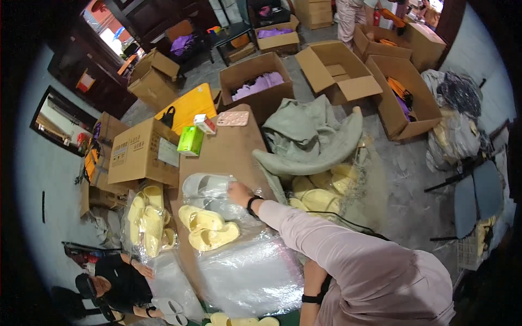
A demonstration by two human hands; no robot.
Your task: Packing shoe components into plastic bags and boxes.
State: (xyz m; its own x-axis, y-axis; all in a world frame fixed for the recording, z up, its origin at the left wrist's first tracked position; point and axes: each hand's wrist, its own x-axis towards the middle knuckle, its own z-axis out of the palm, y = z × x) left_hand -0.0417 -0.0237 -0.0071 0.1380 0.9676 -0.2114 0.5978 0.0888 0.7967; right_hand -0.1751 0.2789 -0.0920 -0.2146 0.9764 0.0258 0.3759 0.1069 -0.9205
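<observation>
Left hand [237,193] has its grip closed on the bagged grey slippers [204,187] mid-desk [231,152]; yellow slippers [208,228] sit just at 6 o'clock. Right hand's out of sight, can't tell.

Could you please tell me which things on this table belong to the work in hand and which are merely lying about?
In hand:
- right hand, on the bagged grey slippers
- yellow slippers
- clear plastic bags

Lying about:
- green box
- pink phone case
- grey cloth
- open cartons

The left hand is not visible.
</observation>
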